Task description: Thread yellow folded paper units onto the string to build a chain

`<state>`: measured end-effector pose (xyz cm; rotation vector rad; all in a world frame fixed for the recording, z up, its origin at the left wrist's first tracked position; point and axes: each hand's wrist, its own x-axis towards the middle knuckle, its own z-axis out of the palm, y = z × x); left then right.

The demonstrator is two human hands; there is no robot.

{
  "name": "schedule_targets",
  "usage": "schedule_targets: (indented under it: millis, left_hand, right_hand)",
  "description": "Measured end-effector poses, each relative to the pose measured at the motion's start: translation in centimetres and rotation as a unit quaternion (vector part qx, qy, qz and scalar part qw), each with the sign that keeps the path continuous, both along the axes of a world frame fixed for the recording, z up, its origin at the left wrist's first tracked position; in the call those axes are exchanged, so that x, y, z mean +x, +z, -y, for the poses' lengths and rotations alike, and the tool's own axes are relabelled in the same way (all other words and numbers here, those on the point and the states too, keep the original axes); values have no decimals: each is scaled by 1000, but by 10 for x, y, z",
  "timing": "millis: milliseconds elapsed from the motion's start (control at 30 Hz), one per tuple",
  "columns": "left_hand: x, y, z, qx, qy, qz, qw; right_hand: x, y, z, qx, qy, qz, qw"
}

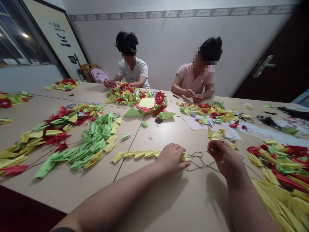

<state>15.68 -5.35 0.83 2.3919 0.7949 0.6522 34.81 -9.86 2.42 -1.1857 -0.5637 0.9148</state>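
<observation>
Where left hand point(171, 158) rests, chain point(138, 154) lies beneath.

Single view, taken from your head: the camera faces forward and down across the table point(198, 206), toward the far wall point(156, 38). Your left hand point(170, 159) and right hand point(225, 158) lie near the lens, with your forearms point(116, 196) entering from the lower edge; two seated people point(134, 71) appear farther off, beyond the table's far side.

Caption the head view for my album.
Left hand on a yellow paper row, right hand nearby, two people across the table.
</observation>
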Motion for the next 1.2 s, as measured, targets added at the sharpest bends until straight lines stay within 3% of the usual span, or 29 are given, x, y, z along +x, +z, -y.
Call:
schedule_targets:
  millis: [100, 233, 533, 767, 900, 1000, 1067, 1200]
  left_hand:
    - [5, -8, -6, 47, -7, -69, 996]
    - [-16, -10, -13, 83, -7, -115, 990]
    - [-98, 4, -24, 104, 2, -150, 983]
    - [-127, 15, -21, 129, 2, -196, 972]
    - [-140, 30, -19, 131, -14, -250, 959]
    - [-126, 46, -17, 131, -8, -260, 957]
    - [-99, 50, -16, 142, -15, -236, 961]
    - [-29, 29, -21, 161, -62, -211, 962]
  right_hand:
    - [0, -3, 0, -20, 11, -24, 999]
    - [-4, -5, 0, -27, 19, -45, 998]
    - [-11, -4, -1, -54, 58, -43, 996]
    - [-18, -7, -1, -72, 83, -6, 994]
    - [-21, -7, 0, -82, 121, 6, 989]
    - [-23, -7, 0, -89, 137, 21, 986]
    - [-24, -7, 1, -88, 139, 28, 986]
    - [-26, -6, 2, -83, 137, 26, 987]
